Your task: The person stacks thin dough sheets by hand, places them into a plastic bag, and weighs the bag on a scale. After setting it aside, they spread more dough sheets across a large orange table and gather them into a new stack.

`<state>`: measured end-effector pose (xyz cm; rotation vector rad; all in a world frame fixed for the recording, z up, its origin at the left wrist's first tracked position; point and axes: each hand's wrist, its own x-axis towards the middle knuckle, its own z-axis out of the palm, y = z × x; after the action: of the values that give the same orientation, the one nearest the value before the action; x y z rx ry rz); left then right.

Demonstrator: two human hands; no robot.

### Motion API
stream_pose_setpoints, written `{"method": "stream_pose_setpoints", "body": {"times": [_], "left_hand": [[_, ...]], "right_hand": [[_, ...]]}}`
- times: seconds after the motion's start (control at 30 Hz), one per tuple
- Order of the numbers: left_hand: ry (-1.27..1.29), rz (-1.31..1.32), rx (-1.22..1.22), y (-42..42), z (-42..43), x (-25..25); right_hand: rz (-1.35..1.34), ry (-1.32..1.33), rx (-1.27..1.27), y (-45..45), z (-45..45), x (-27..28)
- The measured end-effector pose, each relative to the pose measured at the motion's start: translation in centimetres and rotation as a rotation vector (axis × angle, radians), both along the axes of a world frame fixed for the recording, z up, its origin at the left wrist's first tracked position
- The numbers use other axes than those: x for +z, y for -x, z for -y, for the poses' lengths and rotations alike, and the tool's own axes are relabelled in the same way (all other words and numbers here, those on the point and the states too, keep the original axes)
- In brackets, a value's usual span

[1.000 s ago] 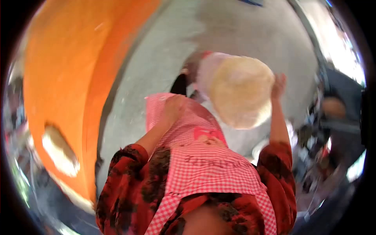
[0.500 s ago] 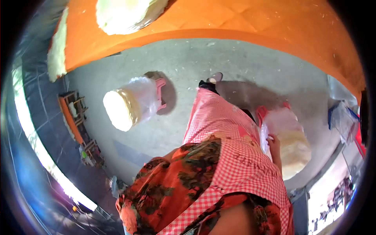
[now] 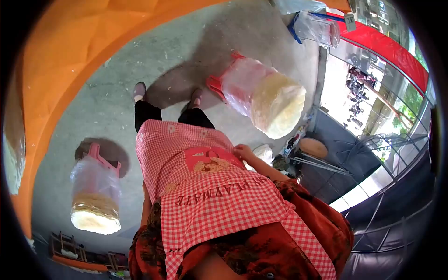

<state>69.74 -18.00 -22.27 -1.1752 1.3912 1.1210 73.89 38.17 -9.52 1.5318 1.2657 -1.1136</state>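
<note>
My right hand (image 3: 242, 152) hangs at the right edge of the red checked apron (image 3: 219, 191), its fingers loosely bent and apart, with nothing visible in them. On the left side, only part of my forearm (image 3: 146, 205) shows beside the apron; my left hand is hidden. Beyond my right hand, a tall stack of pale round sheets (image 3: 278, 105) in clear plastic rests on a red stool (image 3: 217, 87). A similar wrapped stack (image 3: 95, 210) sits on a pink stool (image 3: 95, 151) at the left, away from both hands.
An orange-covered table (image 3: 60, 60) curves along the upper left, with a pale wrapped bundle (image 3: 14, 140) at its far edge. A blue-framed rack with plastic (image 3: 317, 29) stands at the upper right. A round brown board (image 3: 313, 148) and metal bars (image 3: 319, 164) lie to the right.
The view has swung round, bringing the right-hand stack up the frame and the other stack to the lower left. My right hand is now away from the stack, beside the apron.
</note>
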Motion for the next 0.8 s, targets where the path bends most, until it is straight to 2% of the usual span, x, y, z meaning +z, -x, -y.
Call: {"method": "stream_pose_setpoints", "body": {"times": [0.03,0.1,0.13,0.2,0.23,0.27,0.3,0.37,0.4,0.43,0.47,0.5,0.53,0.57,0.63,0.67,0.7,0.73,0.8], "left_hand": [[0.009,-0.009,-0.040,0.1,-0.1,0.4],[0.022,-0.040,-0.128,0.1,0.0,0.5],[0.024,-0.072,-0.199,-0.2,0.3,0.5],[0.107,-0.247,-0.398,0.3,0.3,-0.7],[0.168,-0.359,-0.473,0.7,-0.4,-1.7],[0.210,-0.452,-0.473,2.2,-1.8,-1.8],[0.220,-0.503,-0.413,3.5,-3.1,-1.1],[0.134,-0.480,-0.149,7.2,-6.2,5.5],[0.110,-0.497,-0.080,7.3,-6.2,6.2],[0.084,-0.506,-0.029,7.1,-7.4,8.0],[0.061,-0.534,0.031,7.6,-7.5,9.6],[0.058,-0.482,0.158,7.6,-6.9,9.7],[0.050,-0.424,0.281,7.1,-6.3,9.7],[0.036,-0.362,0.401,6.5,-5.5,9.0],[0.018,-0.293,0.547,6.0,-3.5,6.7],[0.027,-0.348,0.480,6.5,-2.7,6.7],[0.037,-0.407,0.414,7.4,-1.8,6.6],[-0.012,-0.413,0.484,8.4,-0.6,6.2],[0.006,-0.470,0.599,11.7,0.8,8.4]], "right_hand": [[-0.038,-0.046,-0.027,-0.8,0.6,-0.1],[-0.175,-0.133,0.299,-1.1,1.5,-1.1],[-0.250,-0.122,0.337,-1.1,1.9,-1.3],[-0.197,-0.057,0.644,-4.6,1.0,-5.8],[-0.304,-0.109,0.757,-2.7,0.7,-6.5],[-0.334,-0.163,0.735,-2.6,-0.4,-9.9],[-0.264,-0.163,0.703,0.9,-0.8,-10.4],[-0.463,-0.192,0.696,6.3,-0.8,-14.8],[-0.820,-0.197,0.874,10.9,0.2,-15.5],[-1.173,-0.197,1.026,17.5,1.6,-13.0],[-1.197,0.103,0.603,24.6,5.5,-7.6],[-0.999,0.396,0.315,30.4,8.8,-5.1],[-1.073,0.404,0.490,36.1,12.2,0.3],[-1.187,0.463,0.442,40.4,15.7,2.3],[-1.235,0.625,0.428,48.2,21.9,7.3],[-1.270,0.680,0.494,51.9,24.7,8.7],[-1.260,0.613,0.421,54.6,27.9,9.9],[-1.327,0.506,0.255,57.5,31.2,9.6],[-1.281,0.464,0.394,64.7,34.8,8.5]]}}
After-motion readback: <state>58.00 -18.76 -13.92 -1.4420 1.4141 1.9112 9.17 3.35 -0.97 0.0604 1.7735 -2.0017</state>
